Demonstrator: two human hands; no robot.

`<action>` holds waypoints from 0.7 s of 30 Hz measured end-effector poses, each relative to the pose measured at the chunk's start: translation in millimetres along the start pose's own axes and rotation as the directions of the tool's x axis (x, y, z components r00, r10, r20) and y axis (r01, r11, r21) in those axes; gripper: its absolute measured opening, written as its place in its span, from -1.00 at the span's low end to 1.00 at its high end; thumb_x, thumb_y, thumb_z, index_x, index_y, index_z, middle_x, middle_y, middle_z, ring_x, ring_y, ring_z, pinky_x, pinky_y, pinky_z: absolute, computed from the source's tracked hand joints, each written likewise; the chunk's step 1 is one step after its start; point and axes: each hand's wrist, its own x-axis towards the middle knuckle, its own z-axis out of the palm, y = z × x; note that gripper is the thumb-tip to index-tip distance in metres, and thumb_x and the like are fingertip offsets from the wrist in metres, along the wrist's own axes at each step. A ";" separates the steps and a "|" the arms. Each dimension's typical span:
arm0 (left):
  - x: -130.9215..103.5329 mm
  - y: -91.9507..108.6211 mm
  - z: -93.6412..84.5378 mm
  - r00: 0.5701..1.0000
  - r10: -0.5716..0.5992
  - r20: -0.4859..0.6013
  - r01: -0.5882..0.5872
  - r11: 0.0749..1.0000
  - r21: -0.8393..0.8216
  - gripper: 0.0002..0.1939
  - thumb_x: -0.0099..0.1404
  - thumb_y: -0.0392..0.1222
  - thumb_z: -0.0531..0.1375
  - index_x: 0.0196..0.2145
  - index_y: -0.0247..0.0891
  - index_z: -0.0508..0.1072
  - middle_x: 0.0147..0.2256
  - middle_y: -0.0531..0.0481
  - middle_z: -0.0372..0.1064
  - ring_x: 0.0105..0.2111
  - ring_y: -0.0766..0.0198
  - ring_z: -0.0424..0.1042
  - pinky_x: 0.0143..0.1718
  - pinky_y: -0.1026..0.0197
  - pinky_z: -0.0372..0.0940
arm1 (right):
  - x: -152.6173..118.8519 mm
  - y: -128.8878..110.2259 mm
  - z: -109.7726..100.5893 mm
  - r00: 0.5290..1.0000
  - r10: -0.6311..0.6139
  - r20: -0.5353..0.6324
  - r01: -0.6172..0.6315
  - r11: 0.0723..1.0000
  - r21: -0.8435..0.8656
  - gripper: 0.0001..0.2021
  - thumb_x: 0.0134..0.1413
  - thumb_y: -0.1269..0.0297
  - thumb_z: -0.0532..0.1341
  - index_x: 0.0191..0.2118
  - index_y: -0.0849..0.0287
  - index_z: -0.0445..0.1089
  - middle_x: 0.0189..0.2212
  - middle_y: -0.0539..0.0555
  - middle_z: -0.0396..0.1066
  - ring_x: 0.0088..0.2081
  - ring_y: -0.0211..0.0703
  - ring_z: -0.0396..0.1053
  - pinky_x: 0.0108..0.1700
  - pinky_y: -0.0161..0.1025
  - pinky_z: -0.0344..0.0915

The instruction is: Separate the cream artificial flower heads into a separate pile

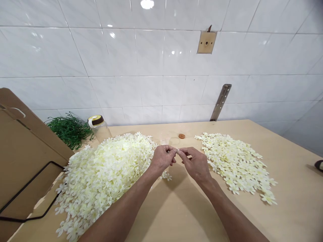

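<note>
My left hand (164,157) and my right hand (193,162) meet over the middle of the table, fingertips pinched together. A tiny pale piece shows between them, too small to name. Left of my hands rises a large heap of white-yellow artificial flowers (111,164), with a few loose ones by my left wrist. To the right spreads a flatter, thinner layer of similar flowers (234,161). Just beyond my fingers lies a small brown oval object (181,136).
Behind the big heap stand a clear bottle with a brown and yellow lid (99,127) and a bundle of green plastic stems (70,129). A cardboard box (27,161) with a black wire frame (25,188) borders the left. A metal strip (221,102) leans on the tiled wall. A dark object (319,165) sits at the right edge.
</note>
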 end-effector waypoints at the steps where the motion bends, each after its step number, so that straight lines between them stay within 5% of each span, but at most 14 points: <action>1: 0.0 0.3 0.0 1.000 -0.005 0.005 0.005 1.000 0.005 -0.87 0.20 -0.23 0.19 -0.43 -0.34 0.48 -0.66 0.05 0.33 -0.67 0.40 0.30 -0.60 0.35 0.25 | 0.0 0.7 0.2 1.000 0.023 0.021 -0.023 1.000 0.013 -0.67 0.20 0.00 0.16 -0.27 0.12 0.55 -0.30 0.12 0.54 -0.35 -0.12 0.49 -0.36 -0.22 0.51; 13: -1.8 -0.6 -0.7 1.000 0.024 -0.019 -0.019 0.974 0.224 -0.83 0.21 -0.15 0.18 -0.42 -0.27 0.50 -0.66 0.06 0.36 -0.70 0.40 0.29 -0.61 0.36 0.18 | 3.2 -4.5 -4.3 0.970 0.240 0.038 -0.239 0.971 -0.030 -0.64 0.13 -0.01 0.16 -0.43 0.17 0.51 -0.56 0.07 0.51 -0.55 -0.11 0.49 -0.48 -0.25 0.41; 21: 1.1 -4.0 -1.9 1.000 -0.003 0.007 0.002 0.987 0.158 -0.83 0.21 -0.15 0.20 -0.45 -0.30 0.48 -0.67 0.04 0.35 -0.68 0.38 0.30 -0.63 0.36 0.18 | 2.3 -4.2 -0.3 0.934 0.347 0.089 -0.354 0.931 0.083 -0.60 0.10 -0.08 0.16 -0.42 0.19 0.46 -0.60 0.05 0.48 -0.57 -0.13 0.49 -0.55 -0.30 0.42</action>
